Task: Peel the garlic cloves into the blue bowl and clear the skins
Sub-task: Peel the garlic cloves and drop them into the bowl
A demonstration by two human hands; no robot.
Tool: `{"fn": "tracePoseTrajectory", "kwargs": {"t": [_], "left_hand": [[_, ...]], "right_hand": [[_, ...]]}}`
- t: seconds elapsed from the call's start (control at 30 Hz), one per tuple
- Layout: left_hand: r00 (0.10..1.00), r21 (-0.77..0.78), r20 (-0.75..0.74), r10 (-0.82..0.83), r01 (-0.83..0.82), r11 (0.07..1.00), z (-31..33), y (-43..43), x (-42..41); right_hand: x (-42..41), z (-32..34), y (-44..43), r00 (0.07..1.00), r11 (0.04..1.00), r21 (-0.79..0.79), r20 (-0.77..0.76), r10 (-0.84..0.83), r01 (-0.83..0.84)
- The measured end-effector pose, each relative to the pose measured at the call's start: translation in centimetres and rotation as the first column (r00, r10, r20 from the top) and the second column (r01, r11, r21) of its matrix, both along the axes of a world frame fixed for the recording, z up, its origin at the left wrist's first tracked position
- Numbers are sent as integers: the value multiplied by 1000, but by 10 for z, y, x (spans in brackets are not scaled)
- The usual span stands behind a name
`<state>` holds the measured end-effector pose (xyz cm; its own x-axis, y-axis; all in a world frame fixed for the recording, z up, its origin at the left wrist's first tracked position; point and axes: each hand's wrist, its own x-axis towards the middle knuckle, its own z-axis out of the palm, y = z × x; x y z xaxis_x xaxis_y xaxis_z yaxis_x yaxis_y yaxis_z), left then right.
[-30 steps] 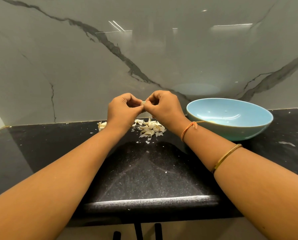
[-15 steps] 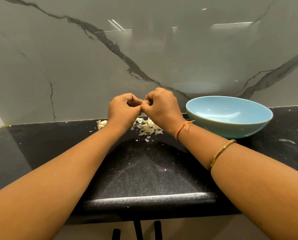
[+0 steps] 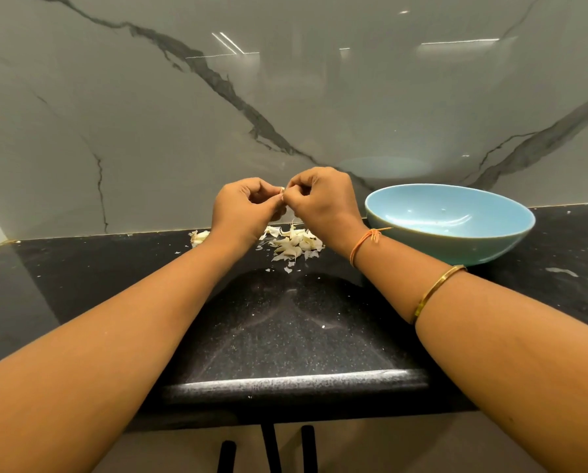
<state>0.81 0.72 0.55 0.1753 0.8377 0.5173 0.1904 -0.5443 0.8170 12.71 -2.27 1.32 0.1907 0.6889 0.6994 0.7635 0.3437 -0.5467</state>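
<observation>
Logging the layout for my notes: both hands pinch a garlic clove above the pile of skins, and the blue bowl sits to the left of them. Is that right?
Not quite. The head view shows the blue bowl to the right of the hands, next to the right hand. The rest holds: it and the left hand pinch a garlic clove above the pile of skins.

Home kitchen. Black speckled stone surface (image 3: 285,322) ran against glossy grey marble-veined backsplash (image 3: 285,97); pale blue ceramic bowl (image 3: 456,247) and heap of papery garlic skins (image 3: 294,244) lay on it; dark cabinet handles (image 3: 307,448) below edge.
</observation>
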Motion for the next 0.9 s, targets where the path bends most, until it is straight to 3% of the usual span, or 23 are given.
{"fn": "tracePoseTrajectory", "kwargs": {"t": [0.2,0.33,0.5,0.9], "left_hand": [[995,-17,100,-18,20,1000,1,2,-2],[995,10,100,-11,10,1000,2,3,-4],[999,61,37,17,-20,998,1,5,-5],[990,132,-113,82,-66,989,0,7,-3]], "right_hand": [[-1,0,0,947,986,-57,-290,135,-158],[-1,1,-2,921,974,-73,-348,178,-216],[0,1,-2,950,976,-110,-271,153,-189],[0,0,3,993,990,-138,104,51,-36]]}}
